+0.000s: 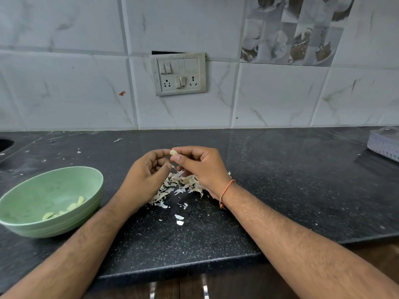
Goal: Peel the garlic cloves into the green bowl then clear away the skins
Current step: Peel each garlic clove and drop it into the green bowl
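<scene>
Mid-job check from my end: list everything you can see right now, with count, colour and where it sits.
green bowl: one, pale green, on the counter at near left
peeled cloves: several, pale yellow, inside the bowl
garlic clove: one, pale yellow, pinched between both hands above the skins
skins: one loose pile, off-white, on the counter under the hands, with stray flakes around it
counter: one, black speckled stone
switch panel: one, grey-white, on the tiled wall
basket: one, pale lilac, far right edge, partly cut off
wrist thread: one, orange, on the right wrist
left hand: fingertips on the clove
right hand: thumb and forefinger pinching the clove
</scene>
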